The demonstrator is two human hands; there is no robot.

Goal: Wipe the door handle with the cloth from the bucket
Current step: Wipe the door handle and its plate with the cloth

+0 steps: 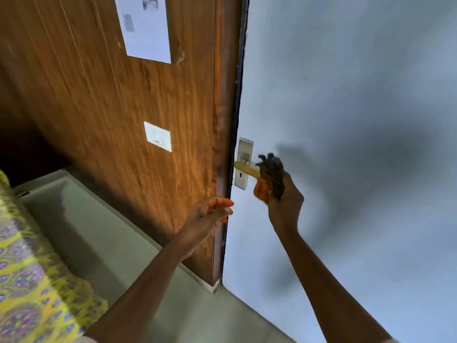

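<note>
Patterned fabric (29,280) lower left | left hand (210,214) empty | right hand (279,191) clutching cloth (272,174) on handle (247,169)

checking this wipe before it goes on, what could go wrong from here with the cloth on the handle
The cloth covers only the handle's outer end, so the part near the backplate may go unwiped. The left hand sits at the door edge and could get pinched if the door swings. Pressing down may unlatch the lever.

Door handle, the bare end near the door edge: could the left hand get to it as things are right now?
Probably yes. The left hand hangs empty just below the door handle, with nothing between them. The right hand and its cloth cover only the far end.
</note>
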